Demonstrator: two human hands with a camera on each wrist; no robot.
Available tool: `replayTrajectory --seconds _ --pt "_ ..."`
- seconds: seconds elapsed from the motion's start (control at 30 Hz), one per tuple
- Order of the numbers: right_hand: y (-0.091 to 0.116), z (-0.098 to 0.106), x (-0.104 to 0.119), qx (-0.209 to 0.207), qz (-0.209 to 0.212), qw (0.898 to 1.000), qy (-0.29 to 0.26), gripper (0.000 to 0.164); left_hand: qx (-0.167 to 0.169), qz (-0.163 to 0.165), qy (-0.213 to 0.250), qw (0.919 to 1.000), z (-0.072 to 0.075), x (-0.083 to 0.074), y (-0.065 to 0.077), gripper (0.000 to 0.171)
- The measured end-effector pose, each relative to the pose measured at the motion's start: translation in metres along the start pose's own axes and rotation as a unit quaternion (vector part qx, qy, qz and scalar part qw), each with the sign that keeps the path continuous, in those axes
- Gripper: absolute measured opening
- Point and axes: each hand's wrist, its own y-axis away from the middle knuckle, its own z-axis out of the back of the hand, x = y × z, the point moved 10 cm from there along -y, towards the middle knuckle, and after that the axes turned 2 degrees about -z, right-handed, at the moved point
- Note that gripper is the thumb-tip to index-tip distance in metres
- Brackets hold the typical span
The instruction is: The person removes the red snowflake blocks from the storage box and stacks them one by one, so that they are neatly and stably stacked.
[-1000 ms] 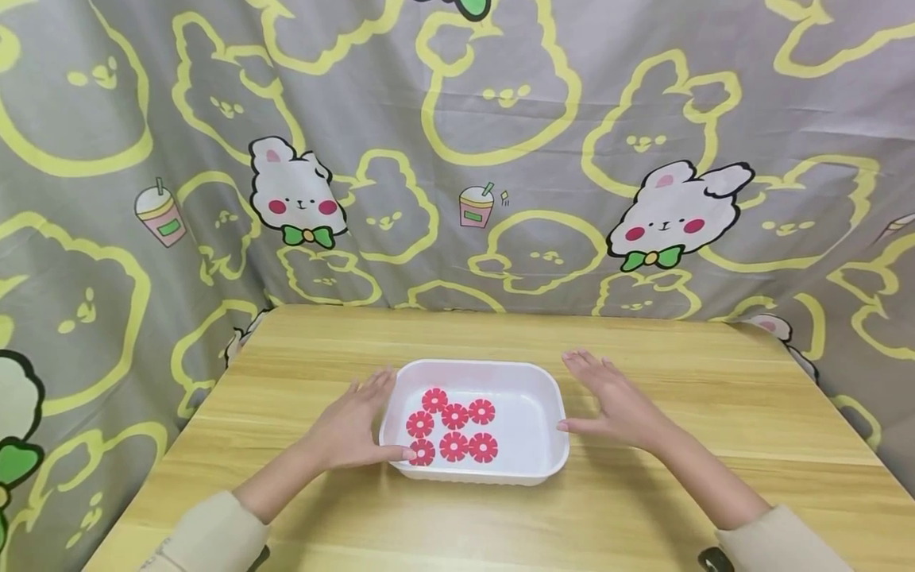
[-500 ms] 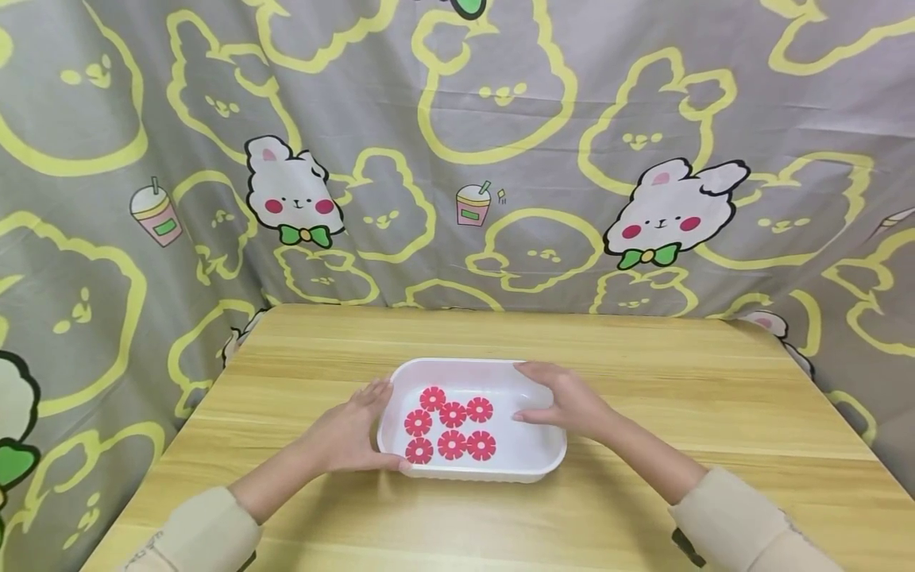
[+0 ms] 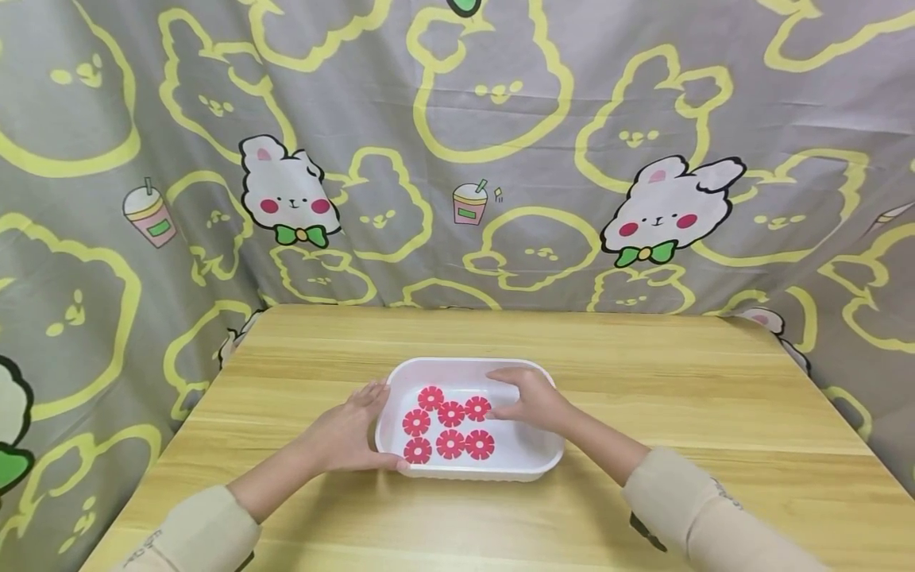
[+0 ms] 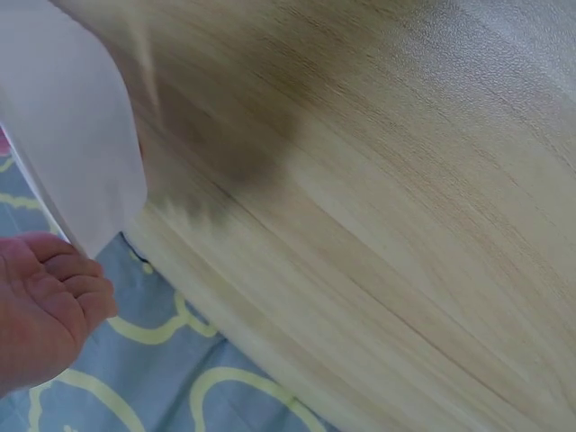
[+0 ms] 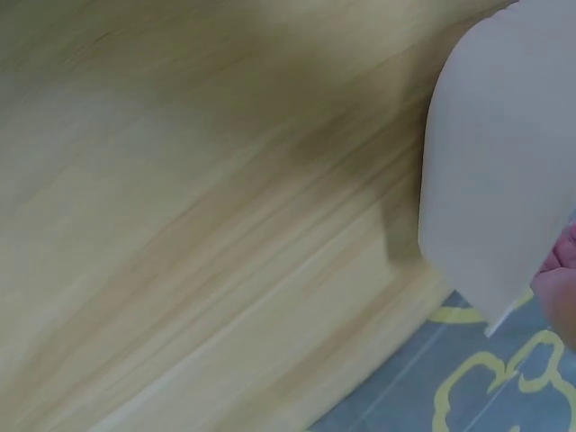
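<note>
A white rectangular plastic tray (image 3: 529, 453) sits on the table, with several red snowflake building discs (image 3: 450, 444) lying flat on its left half. My left hand (image 3: 343, 433) holds the tray's left end, thumb at the front left corner and fingers along the left rim. In the left wrist view, that hand (image 4: 49, 306) appears beside the tray's edge (image 4: 72, 117). My right hand (image 3: 534, 400) reaches over the right rim into the tray. Its thumb and fingers are spread apart, the thumb close to the rightmost back disc (image 3: 477, 408). In the right wrist view, the tray wall (image 5: 499, 153) mostly hides that hand.
The wood-grain table (image 3: 686, 381) extends around the tray on every side. A grey patterned curtain (image 3: 400, 95) hangs behind and beside the table.
My right hand has moved left from outside the tray's right edge to above the discs inside it. My left hand has stayed at the tray's left end.
</note>
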Motion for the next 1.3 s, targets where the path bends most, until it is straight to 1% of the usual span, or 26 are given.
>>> replayTrajectory --seconds 0.17,0.3,0.5,0.67,0.73,0.87,1.0,1.17,1.3 --pt "-0.007 -0.013 -0.008 0.025 -0.035 0.999 -0.027 0.046 0.0 -0.002 -0.002 1.0 0.0 0.0 -0.001 0.111" --pt "-0.012 -0.022 -0.014 0.049 -0.059 0.996 -0.041 0.045 -0.007 -0.006 -0.004 1.0 0.001 0.0 -0.001 0.111" --pt "-0.018 -0.034 -0.024 0.064 -0.076 0.994 -0.038 0.042 -0.003 -0.001 -0.004 1.0 0.001 0.001 -0.001 0.111" --pt "-0.019 -0.038 -0.028 0.062 -0.078 0.995 -0.026 0.037 -0.002 -0.001 -0.001 1.0 0.002 0.0 -0.001 0.11" --pt "-0.019 -0.039 -0.027 0.06 -0.066 0.996 -0.016 0.036 -0.002 0.0 0.0 1.0 0.001 0.0 -0.001 0.11" --pt "-0.017 -0.043 -0.027 0.068 -0.06 0.996 -0.002 0.035 -0.002 -0.001 0.002 1.0 -0.001 0.0 0.0 0.111" --pt "-0.016 -0.047 -0.027 0.075 -0.066 0.995 0.004 0.031 -0.003 -0.005 0.0 1.0 -0.002 0.0 0.0 0.111" --pt "-0.018 -0.045 -0.023 0.067 -0.052 0.996 0.017 0.025 -0.01 -0.009 -0.006 0.9999 -0.001 0.0 0.0 0.11" --pt "-0.018 -0.044 -0.022 0.064 -0.049 0.997 0.022 0.024 -0.011 -0.011 -0.006 0.9999 0.0 0.0 0.0 0.11"
